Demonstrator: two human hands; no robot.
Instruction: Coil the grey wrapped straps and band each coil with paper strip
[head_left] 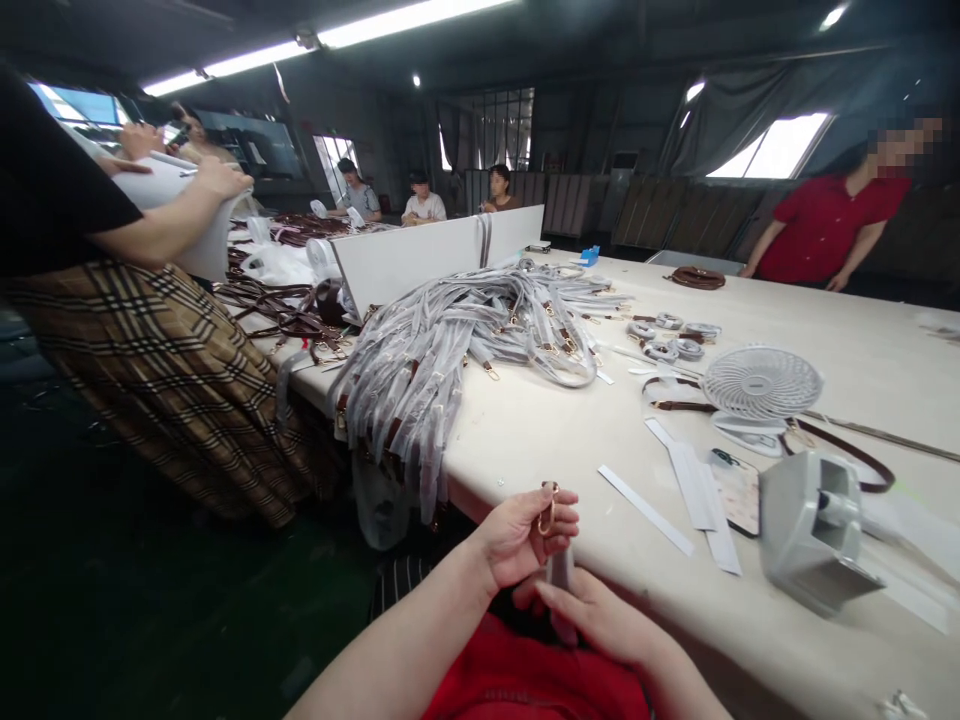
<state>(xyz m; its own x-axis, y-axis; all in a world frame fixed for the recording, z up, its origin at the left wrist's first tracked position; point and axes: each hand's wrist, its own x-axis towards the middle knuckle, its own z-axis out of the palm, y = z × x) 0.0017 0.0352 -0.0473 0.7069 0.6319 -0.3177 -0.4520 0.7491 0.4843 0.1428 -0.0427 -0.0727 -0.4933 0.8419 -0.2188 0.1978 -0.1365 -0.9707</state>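
Left hand: yours was half curled, thumb and fingers holding a gold-coloured clasp.
Right hand: just below, yours was pinched around a wrapped strap.
Strap: it ran down between your hands toward your red clothing; you could not tell whether it joined the clasp.
Writing: marks at the centre of the fan grille were too small to read, and those on your clothing too faint.
Near edge: the table ended slantwise behind your hands.
Left edge: a heap of wrapped straps spilled over the side.
Room: pale tabletop stretched from that heap to the paper strips on your right.
Tighter side: a grey device stood just beside a patterned case.
Far limit: a white board rose behind the heap.
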